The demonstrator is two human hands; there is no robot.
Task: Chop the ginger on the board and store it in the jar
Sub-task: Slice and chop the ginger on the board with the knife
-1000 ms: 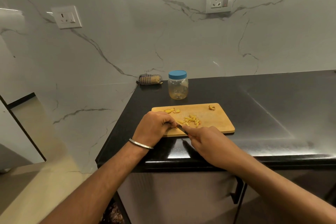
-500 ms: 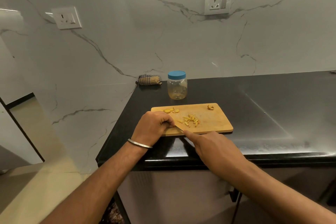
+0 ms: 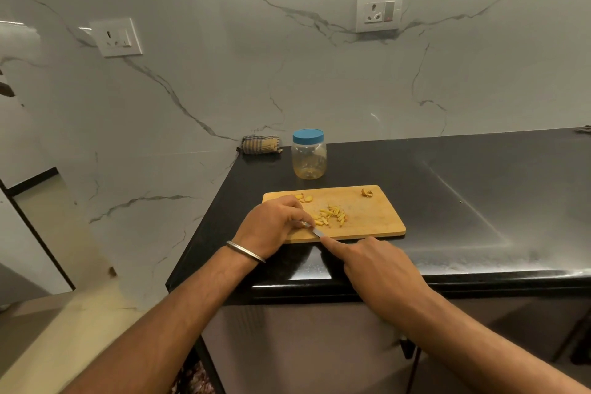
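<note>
A wooden cutting board lies on the black counter. A pile of yellow ginger strips sits in its middle, a few ginger slices lie near its far left edge, and a scrap of ginger lies at the far right corner. My left hand rests curled on the board's left part, fingertips on a piece hidden under them. My right hand grips a knife, index finger stretched along the blade, whose tip is beside the left fingers. A clear jar with a blue lid stands behind the board, lid on.
A folded checked cloth lies in the counter's back left corner against the marble wall. The black counter stretches to the right of the board. Its left edge drops off just left of the board. Two wall sockets are above.
My right hand has drawn back a little toward me with the knife. My left hand stays curled on the board. The ginger pile looks the same.
</note>
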